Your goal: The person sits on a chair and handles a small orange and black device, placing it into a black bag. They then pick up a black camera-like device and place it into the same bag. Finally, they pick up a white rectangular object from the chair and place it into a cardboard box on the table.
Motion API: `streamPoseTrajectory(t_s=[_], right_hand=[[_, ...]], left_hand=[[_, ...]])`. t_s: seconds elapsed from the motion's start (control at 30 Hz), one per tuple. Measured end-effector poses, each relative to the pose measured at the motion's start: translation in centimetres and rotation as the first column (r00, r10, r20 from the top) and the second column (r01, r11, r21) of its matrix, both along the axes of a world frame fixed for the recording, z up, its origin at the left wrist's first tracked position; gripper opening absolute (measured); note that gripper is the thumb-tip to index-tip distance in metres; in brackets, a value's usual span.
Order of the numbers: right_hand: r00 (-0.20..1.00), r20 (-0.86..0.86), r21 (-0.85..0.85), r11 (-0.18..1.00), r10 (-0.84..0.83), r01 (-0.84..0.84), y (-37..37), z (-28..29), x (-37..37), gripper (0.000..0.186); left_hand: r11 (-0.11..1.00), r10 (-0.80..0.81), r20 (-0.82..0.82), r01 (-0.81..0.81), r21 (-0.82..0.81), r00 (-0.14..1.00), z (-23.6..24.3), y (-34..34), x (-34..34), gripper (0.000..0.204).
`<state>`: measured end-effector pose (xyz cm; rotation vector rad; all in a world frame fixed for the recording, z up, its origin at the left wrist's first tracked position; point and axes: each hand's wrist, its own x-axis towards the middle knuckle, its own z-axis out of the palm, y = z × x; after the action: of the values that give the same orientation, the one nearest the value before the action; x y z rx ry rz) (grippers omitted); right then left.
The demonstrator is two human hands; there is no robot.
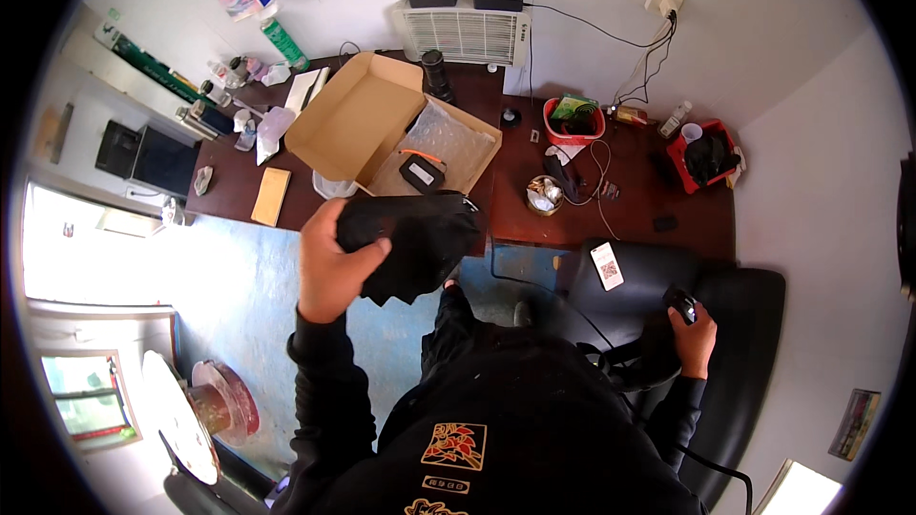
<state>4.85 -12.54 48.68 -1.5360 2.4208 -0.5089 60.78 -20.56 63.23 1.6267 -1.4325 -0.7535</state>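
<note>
My left hand (334, 267) grips a black soft pouch (410, 243) by its left side, held in front of the open cardboard box (334, 124). In the box lie a sheet of clear wrap and a small black device (422, 173) with an orange cable. My right hand (692, 339) is closed on a small black object (679, 303) with a glossy surface, too small to identify, over the black sofa (739, 362). A phone (607, 266) lies on the sofa, its screen up. A black cable runs down past my body, near dark straps by my right hand.
The dark wooden desk (620, 215) carries two red baskets (572, 119), a tin (543, 195), bottles, cables and a notebook (271, 196). A heater (458, 38) stands against the back wall. A spool-like round table (215, 401) is at lower left on the blue floor (229, 277).
</note>
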Motion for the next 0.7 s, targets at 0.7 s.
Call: streamPoseTrajectory(t_s=[0.7], right_hand=[[0.933,-0.103,-0.109,0.937,-0.344,0.333,-3.3,-3.2,13.3,0.052]], left_hand=[[0.967,-0.227,0.142,0.24,-0.082,0.963,-10.6,-20.7,3.4,0.031]])
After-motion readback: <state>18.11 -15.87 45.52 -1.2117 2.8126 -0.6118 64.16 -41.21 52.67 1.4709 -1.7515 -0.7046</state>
